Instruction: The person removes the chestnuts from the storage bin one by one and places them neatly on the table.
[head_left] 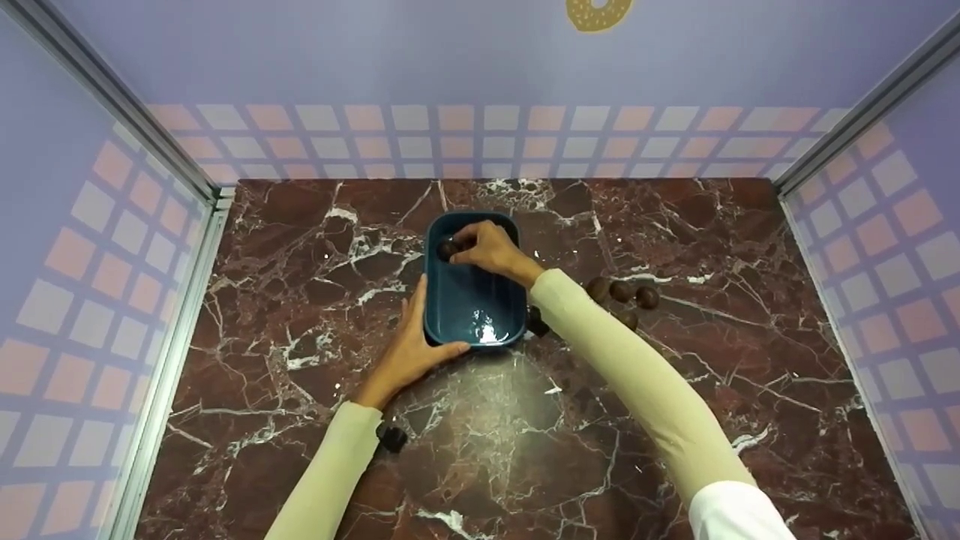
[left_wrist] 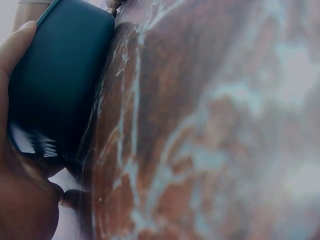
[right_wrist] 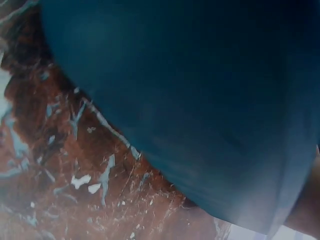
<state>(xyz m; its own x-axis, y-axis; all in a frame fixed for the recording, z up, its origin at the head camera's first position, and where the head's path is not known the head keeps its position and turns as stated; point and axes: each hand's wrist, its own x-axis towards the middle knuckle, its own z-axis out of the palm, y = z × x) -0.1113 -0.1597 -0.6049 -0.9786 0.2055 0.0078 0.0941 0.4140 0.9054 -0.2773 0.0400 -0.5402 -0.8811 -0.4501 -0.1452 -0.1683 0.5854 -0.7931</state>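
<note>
A deep blue rectangular container (head_left: 472,300) with rounded corners stands on the marbled table in the head view. My left hand (head_left: 409,345) holds its near left corner, fingers along the left side and thumb at the near rim. In the left wrist view the container's outer wall (left_wrist: 65,65) shows beside the thumb. My right hand (head_left: 491,249) is over the far part of the container, its fingertips around a dark brown round ball (head_left: 448,250). The right wrist view is mostly filled by the container's wall (right_wrist: 175,100), which hides the fingers.
Several more brown balls (head_left: 646,297) lie on the table to the right of the container, partly behind the right forearm. Tiled lilac walls (head_left: 480,142) enclose the table at the back and both sides. A small black device (head_left: 391,436) sits at the left wrist.
</note>
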